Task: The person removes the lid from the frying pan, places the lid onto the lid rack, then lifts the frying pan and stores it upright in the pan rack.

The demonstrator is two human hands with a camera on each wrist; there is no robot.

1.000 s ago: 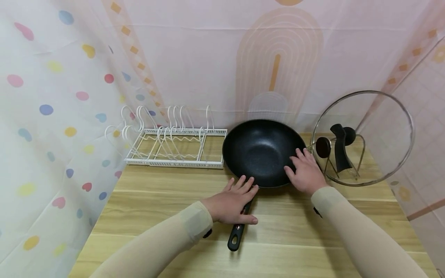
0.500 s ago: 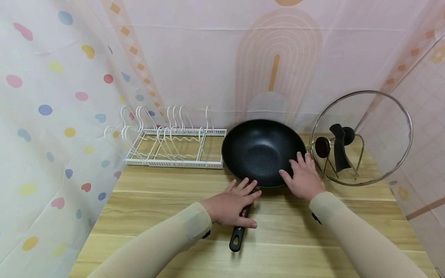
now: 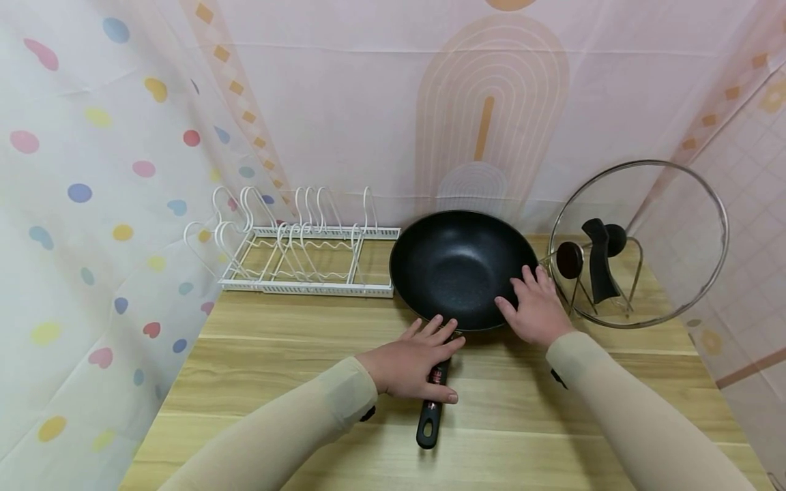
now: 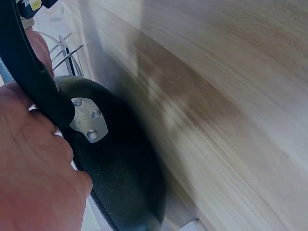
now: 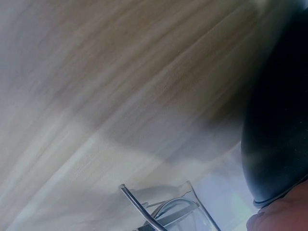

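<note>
A black wok [image 3: 460, 273] stands on the wooden table, its long black handle [image 3: 428, 423] pointing toward me. My left hand [image 3: 414, 361] lies over the handle near the wok, palm down, with fingers spread and fingertips at the near rim. In the left wrist view a riveted metal bracket [image 4: 91, 120] joins the handle to the wok's outer wall. At the wok's right side my right hand [image 3: 534, 310] rests on the rim with its fingers extended. In the right wrist view only a small part of that hand shows beside the dark wok wall [image 5: 279, 120].
A white wire rack [image 3: 307, 290] stands left of the wok, close to its rim. On the right, a glass lid [image 3: 724, 232] with a black handle [image 3: 602, 262] leans upright in a metal stand [image 3: 638, 273], near my right hand. Patterned curtains [image 3: 344, 123] hang behind and beside the table.
The handle's end has swung a little to the right, and the wok has shifted slightly left. My right hand has slid a little nearer to me along the rim; the left hand barely moved.
</note>
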